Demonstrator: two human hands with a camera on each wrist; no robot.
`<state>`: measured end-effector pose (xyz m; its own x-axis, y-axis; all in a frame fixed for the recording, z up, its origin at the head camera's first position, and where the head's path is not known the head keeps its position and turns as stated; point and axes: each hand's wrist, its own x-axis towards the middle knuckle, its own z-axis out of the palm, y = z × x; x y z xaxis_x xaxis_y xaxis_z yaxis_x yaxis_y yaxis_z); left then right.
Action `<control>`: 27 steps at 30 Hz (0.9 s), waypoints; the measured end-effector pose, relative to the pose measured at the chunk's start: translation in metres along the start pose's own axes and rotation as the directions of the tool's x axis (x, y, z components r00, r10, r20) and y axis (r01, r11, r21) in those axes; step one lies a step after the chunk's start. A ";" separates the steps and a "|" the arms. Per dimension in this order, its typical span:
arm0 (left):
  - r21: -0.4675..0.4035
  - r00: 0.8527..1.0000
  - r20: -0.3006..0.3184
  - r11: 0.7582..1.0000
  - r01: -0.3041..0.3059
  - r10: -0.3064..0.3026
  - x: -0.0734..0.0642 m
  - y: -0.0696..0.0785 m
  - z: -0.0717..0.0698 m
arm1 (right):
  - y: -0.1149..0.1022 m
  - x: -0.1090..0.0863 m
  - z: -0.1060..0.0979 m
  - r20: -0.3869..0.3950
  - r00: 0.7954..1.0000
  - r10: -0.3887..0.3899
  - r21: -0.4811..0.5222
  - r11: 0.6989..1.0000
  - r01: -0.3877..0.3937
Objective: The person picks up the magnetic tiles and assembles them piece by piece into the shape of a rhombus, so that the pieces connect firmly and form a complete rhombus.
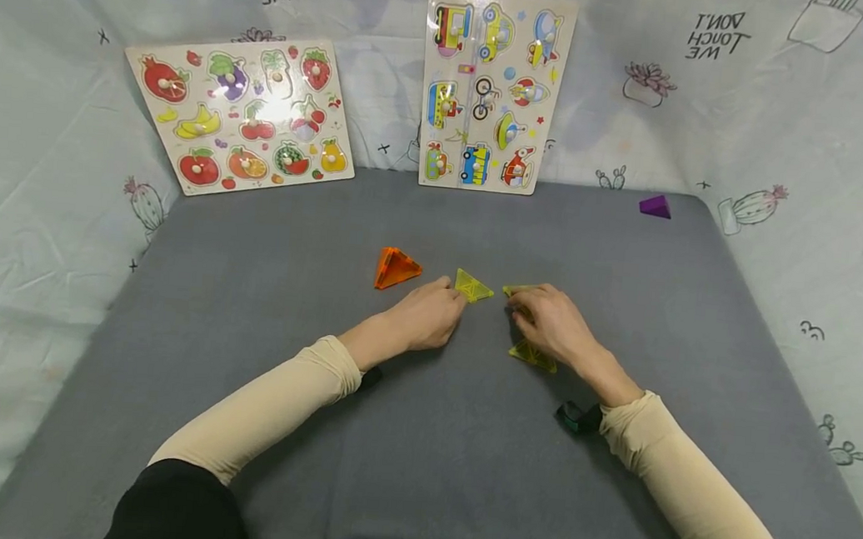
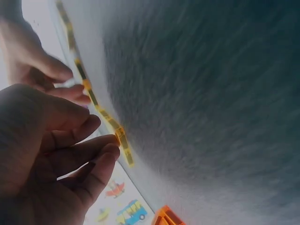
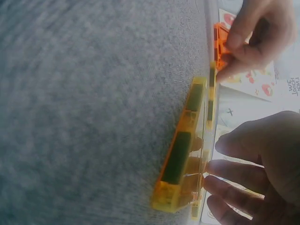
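Note:
A translucent yellow triangle tile (image 1: 472, 286) lies flat on the grey table. My left hand (image 1: 428, 313) is at its left edge, fingers bent; in the left wrist view two fingertips (image 2: 110, 148) touch a yellow tile, the thumb apart from them. My right hand (image 1: 551, 320) is low over the table, partly covering a second yellow tile (image 1: 516, 290). Just below that palm lies another yellow tile (image 1: 533, 357). In the right wrist view the right fingers reach loosely down behind this near tile (image 3: 177, 157), thumb apart; their exact contact is partly hidden.
An orange pyramid of tiles (image 1: 397, 269) stands left of the left hand. A purple piece (image 1: 655, 206) sits at the far right corner. A fruit puzzle board (image 1: 239, 118) and a vehicle puzzle board (image 1: 492, 98) lean against the patterned backdrop cloth along the table's (image 1: 291, 235) back edge.

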<state>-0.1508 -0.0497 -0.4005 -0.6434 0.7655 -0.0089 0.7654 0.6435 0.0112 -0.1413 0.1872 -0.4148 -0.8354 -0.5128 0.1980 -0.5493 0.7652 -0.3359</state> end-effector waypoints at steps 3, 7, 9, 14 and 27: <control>0.007 1.000 -0.020 1.000 -0.023 0.023 -0.009 0.005 0.000 | -0.002 0.002 0.000 0.009 1.000 0.012 0.011 1.000 -0.012; 0.003 0.998 -0.047 0.999 -0.034 0.034 -0.015 0.010 -0.001 | -0.004 0.004 0.001 0.020 1.000 0.007 0.023 1.000 -0.007; -0.015 0.998 -0.065 1.000 -0.023 0.022 -0.016 0.011 -0.001 | -0.005 0.005 0.001 0.021 1.000 -0.001 0.029 1.000 0.000; -0.065 0.995 -0.082 0.997 0.048 -0.054 -0.016 0.011 0.005 | -0.003 0.005 0.000 -0.019 0.997 0.076 -0.022 0.997 -0.077; -0.158 0.997 -0.064 0.987 0.021 -0.031 -0.015 0.001 0.012 | 0.002 0.010 -0.005 0.088 0.952 0.294 0.046 0.953 -0.299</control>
<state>-0.1403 -0.0609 -0.4125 -0.6667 0.7433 0.0543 0.7398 0.6513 0.1687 -0.1505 0.1856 -0.4093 -0.9548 -0.2971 0.0085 -0.2728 0.8648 -0.4215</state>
